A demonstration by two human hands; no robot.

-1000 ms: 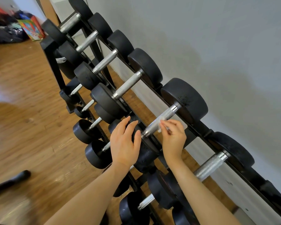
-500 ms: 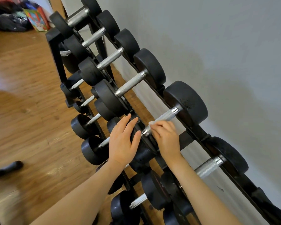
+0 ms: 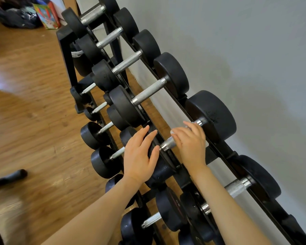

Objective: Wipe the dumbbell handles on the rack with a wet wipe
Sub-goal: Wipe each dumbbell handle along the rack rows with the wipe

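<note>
A black dumbbell rack (image 3: 221,147) runs along the grey wall, with several black dumbbells on its tiers. My left hand (image 3: 140,152) rests flat, fingers straight, on the near head (image 3: 159,172) of one top-tier dumbbell. My right hand (image 3: 191,144) curls over that dumbbell's knurled steel handle (image 3: 168,144), close to the far head (image 3: 212,114). The white wet wipe (image 3: 172,132) lies under my right fingers; only a small edge of it shows at the fingertips.
More dumbbells with bare steel handles sit up the rack (image 3: 148,92) and to the right (image 3: 237,187). Smaller ones fill the lower tiers (image 3: 95,135). A dark object (image 3: 9,178) lies on the wooden floor at left. Bags (image 3: 16,16) and a colourful box (image 3: 46,14) stand far back.
My right hand first moved down the handle to its near end, then slid back up toward the far head, covering the wipe. My left hand stayed on the near head.
</note>
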